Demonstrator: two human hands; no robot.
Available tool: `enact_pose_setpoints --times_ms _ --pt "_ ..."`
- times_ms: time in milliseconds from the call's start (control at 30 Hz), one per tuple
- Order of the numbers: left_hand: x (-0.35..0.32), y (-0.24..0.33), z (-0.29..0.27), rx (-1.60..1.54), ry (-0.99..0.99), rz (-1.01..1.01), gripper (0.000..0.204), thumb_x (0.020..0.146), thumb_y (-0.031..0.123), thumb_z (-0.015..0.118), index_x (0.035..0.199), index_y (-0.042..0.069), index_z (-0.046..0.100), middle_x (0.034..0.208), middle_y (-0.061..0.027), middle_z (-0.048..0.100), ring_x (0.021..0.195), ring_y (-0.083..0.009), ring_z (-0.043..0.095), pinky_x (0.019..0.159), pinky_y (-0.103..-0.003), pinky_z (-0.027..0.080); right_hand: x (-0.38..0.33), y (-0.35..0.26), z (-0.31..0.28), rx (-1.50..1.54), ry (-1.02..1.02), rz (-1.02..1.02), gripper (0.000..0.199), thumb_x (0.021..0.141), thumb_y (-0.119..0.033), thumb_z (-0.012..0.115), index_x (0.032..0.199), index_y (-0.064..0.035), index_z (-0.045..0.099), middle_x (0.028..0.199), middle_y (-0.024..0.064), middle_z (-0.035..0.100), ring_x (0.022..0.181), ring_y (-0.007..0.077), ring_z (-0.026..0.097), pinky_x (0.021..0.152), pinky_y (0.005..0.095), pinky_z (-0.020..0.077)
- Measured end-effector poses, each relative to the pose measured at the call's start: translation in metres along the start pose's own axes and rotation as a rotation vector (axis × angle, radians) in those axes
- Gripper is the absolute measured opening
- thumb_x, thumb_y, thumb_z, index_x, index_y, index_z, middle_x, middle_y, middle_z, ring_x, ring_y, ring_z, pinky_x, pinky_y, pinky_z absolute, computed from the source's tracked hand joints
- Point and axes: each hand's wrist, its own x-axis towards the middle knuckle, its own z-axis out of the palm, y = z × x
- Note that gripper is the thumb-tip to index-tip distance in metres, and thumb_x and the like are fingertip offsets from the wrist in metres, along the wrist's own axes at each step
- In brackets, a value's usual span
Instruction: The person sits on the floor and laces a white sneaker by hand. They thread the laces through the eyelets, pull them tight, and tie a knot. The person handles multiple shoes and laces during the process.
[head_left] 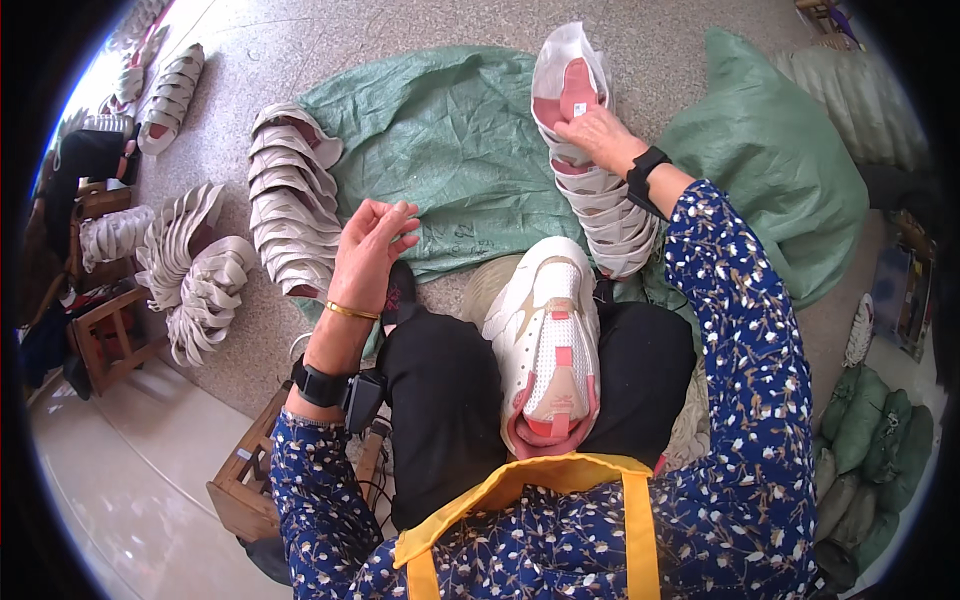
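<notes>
My right hand [603,139] reaches to the far right and has its fingers closed on the rim of the top shoe upper [577,78]. That upper is whitish with a pink lining and a small white label inside. Below it runs a stack of nested white shoe uppers [612,215]. My left hand [372,245] is raised beside the left stack of uppers [285,200], fingers bent and pinched together; whatever lies between them is too small to see. Between my knees rests a white and beige shoe upper [550,345] with pink trim, toe pointing away.
Green woven sacking [420,150] covers the floor ahead, and a bulging green sack [765,170] stands at the right. More stacked uppers [205,265] lie at the left. A wooden stool [250,480] is by my left side, and several green bundles [865,450] sit at the far right.
</notes>
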Motion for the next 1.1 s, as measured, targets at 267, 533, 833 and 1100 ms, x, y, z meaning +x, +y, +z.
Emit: enact_pose_setpoints --times_ms 267,533,833,1100 --pt "-0.002 -0.013 -0.003 -0.048 -0.030 -0.023 0.013 0.105 0.020 0.060 0.099 0.009 0.059 0.113 -0.0072 0.070 0.097 -0.0108 0.065 0.086 -0.027 0.053 0.016 -0.008 -0.014 0.153 -0.444 0.040 0.027 0.072 0.001 0.072 0.098 -0.0051 0.074 0.103 0.0185 0.074 0.104 0.0363 0.070 0.087 0.0435 0.0575" --pt "0.001 -0.018 -0.007 -0.072 -0.052 -0.042 0.012 0.105 0.019 0.060 0.098 0.009 0.058 0.113 -0.0092 0.070 0.094 -0.0108 0.065 0.085 -0.027 0.053 0.030 -0.030 -0.009 0.164 -0.691 0.142 0.026 0.075 0.001 0.071 0.101 -0.0001 0.072 0.107 0.0207 0.073 0.105 0.0363 0.070 0.089 0.0431 0.0567" --pt "0.003 -0.024 -0.010 -0.085 -0.045 -0.044 0.013 0.104 0.019 0.061 0.097 0.009 0.057 0.112 -0.0101 0.069 0.092 -0.0111 0.064 0.084 -0.027 0.053 0.029 -0.045 -0.009 0.132 -0.582 0.098 0.022 0.083 -0.018 0.063 0.095 -0.0071 0.078 0.102 0.0136 0.076 0.100 0.0314 0.072 0.087 0.0462 0.0530" --pt "0.003 -0.019 -0.006 -0.099 -0.053 -0.034 0.017 0.102 0.021 0.065 0.096 0.008 0.056 0.107 -0.0096 0.069 0.089 -0.0109 0.063 0.082 -0.026 0.053 0.034 -0.056 0.033 0.008 -0.330 -0.104 0.014 0.085 -0.017 0.064 0.083 -0.0084 0.075 0.085 0.0109 0.074 0.085 0.0261 0.073 0.082 0.0445 0.0502"
